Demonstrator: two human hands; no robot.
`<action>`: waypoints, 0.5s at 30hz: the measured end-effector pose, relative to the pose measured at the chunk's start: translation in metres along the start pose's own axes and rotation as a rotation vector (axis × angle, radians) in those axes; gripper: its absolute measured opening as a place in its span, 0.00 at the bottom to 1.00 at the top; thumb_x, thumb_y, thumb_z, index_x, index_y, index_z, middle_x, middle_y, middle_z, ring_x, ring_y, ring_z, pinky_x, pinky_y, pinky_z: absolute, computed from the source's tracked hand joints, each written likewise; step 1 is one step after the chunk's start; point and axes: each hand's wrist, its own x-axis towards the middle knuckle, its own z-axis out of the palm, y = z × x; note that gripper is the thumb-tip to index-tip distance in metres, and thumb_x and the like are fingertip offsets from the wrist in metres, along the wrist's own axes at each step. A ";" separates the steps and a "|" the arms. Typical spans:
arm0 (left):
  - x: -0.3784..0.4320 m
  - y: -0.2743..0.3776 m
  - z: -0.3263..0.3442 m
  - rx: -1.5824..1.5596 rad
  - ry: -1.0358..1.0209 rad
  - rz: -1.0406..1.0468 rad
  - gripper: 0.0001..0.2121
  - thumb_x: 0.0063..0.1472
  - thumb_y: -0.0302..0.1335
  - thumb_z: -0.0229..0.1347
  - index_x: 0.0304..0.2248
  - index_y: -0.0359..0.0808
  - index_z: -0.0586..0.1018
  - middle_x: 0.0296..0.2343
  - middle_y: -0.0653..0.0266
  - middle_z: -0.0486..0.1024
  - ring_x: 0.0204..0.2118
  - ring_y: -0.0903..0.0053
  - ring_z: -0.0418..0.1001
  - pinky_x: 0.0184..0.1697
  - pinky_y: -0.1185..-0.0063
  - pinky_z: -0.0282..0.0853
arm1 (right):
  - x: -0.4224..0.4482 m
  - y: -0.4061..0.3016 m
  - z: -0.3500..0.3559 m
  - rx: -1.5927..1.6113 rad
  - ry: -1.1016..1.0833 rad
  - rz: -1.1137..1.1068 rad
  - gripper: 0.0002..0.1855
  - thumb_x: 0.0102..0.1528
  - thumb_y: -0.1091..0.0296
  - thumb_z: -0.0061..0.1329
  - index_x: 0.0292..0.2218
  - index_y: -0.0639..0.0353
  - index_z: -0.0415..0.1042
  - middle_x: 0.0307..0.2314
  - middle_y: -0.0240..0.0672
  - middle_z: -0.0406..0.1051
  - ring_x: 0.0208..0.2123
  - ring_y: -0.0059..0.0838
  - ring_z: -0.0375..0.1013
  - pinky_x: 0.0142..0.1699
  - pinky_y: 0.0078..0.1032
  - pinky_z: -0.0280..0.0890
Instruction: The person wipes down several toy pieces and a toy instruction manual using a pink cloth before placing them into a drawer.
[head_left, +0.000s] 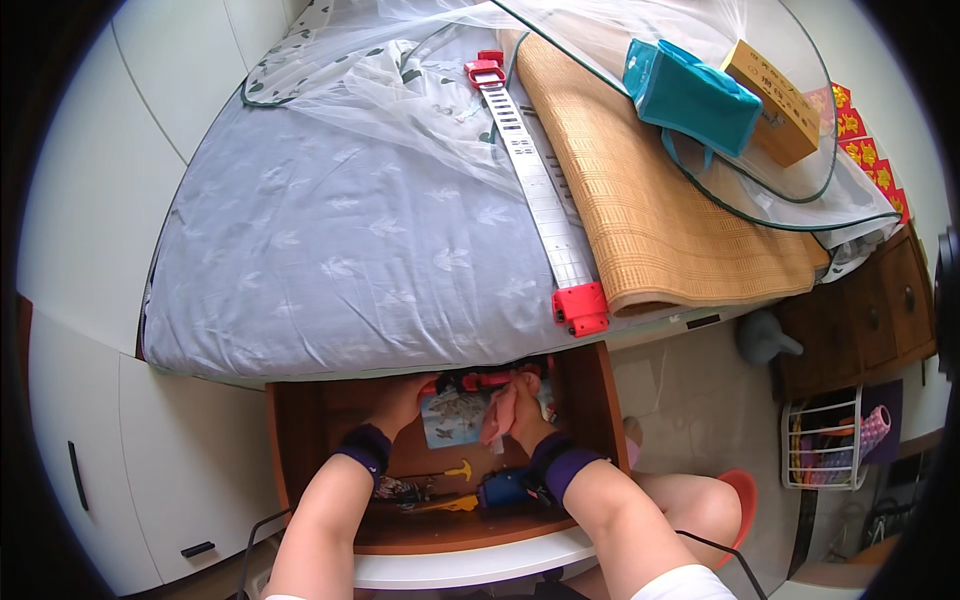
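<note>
Both my hands reach into the open brown wooden drawer (442, 469) under the bed. Toward its back, my left hand (405, 405) grips the left end of a red-and-black plastic object (487, 380); its fingertips are partly hidden. My right hand (529, 412) holds a crumpled pink cloth (498, 415) against the right part of that object. Beneath them lies a light-blue printed sheet (450, 418). Nearer the drawer front are a yellow-handled tool (459, 471), a yellow item (457, 503) and a dark-blue item (502, 487), partly covered by my right wristband.
On the bed (360, 225) lie a long silver-and-red toy track (551, 217), a rolled bamboo mat (645, 202), a teal bag (694, 97) and a cardboard box (780, 105) by netting. White cabinets (82, 420) stand left. A white rack (821, 439) is at right.
</note>
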 end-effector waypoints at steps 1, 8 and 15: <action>0.004 0.005 0.000 0.025 0.022 0.022 0.25 0.53 0.15 0.50 0.51 0.43 0.73 0.44 0.49 0.74 0.46 0.52 0.71 0.48 0.65 0.68 | -0.002 -0.002 -0.001 -0.069 0.045 -0.014 0.17 0.56 0.50 0.52 0.24 0.48 0.63 0.18 0.35 0.67 0.19 0.34 0.69 0.22 0.33 0.65; -0.011 0.031 0.007 0.282 0.329 0.082 0.23 0.50 0.17 0.52 0.48 0.42 0.75 0.43 0.54 0.74 0.44 0.57 0.72 0.48 0.68 0.69 | -0.064 -0.026 0.033 -0.205 0.044 0.035 0.15 0.59 0.52 0.50 0.26 0.50 0.65 0.20 0.35 0.68 0.22 0.34 0.70 0.25 0.32 0.67; -0.011 0.193 -0.065 -0.092 0.162 0.319 0.16 0.54 0.19 0.56 0.44 0.36 0.76 0.35 0.55 0.77 0.36 0.62 0.77 0.39 0.73 0.74 | -0.134 -0.073 0.068 -0.121 -0.276 0.294 0.07 0.63 0.59 0.43 0.33 0.48 0.65 0.24 0.31 0.69 0.25 0.29 0.70 0.31 0.30 0.68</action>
